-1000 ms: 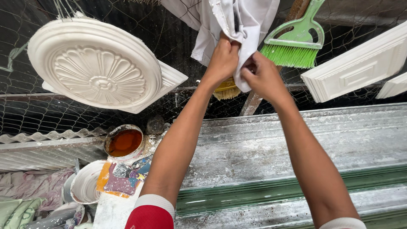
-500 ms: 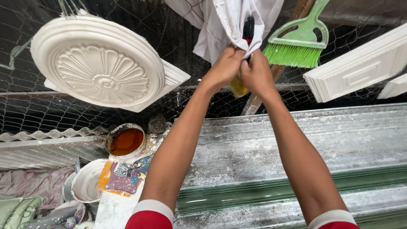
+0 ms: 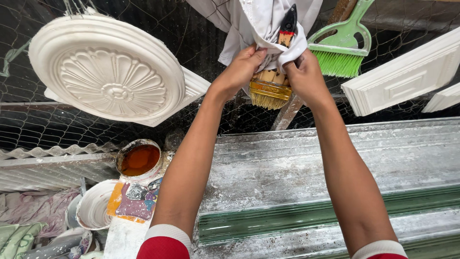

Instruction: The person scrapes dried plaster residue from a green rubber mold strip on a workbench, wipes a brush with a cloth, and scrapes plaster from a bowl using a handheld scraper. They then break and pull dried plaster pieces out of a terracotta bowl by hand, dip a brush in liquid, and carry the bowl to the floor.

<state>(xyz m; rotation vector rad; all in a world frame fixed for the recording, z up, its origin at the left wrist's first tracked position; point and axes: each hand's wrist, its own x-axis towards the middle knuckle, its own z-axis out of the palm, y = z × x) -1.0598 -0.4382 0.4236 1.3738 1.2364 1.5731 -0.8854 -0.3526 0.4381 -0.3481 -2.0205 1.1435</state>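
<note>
Against a second ago, I see my left hand (image 3: 242, 67) and right hand (image 3: 306, 76) gripping the white cloth (image 3: 261, 21) higher, baring the paintbrush (image 3: 270, 88) bristles below it.

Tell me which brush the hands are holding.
The wooden paintbrush with yellow bristles, wrapped in the white cloth; the green brush hangs untouched beside it.

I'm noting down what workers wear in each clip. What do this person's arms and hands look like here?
Both arms are bare from hand to upper arm. Each short sleeve, left and right, is red with a white band at its edge. The left hand and right hand wear no gloves, rings or watch.
</note>
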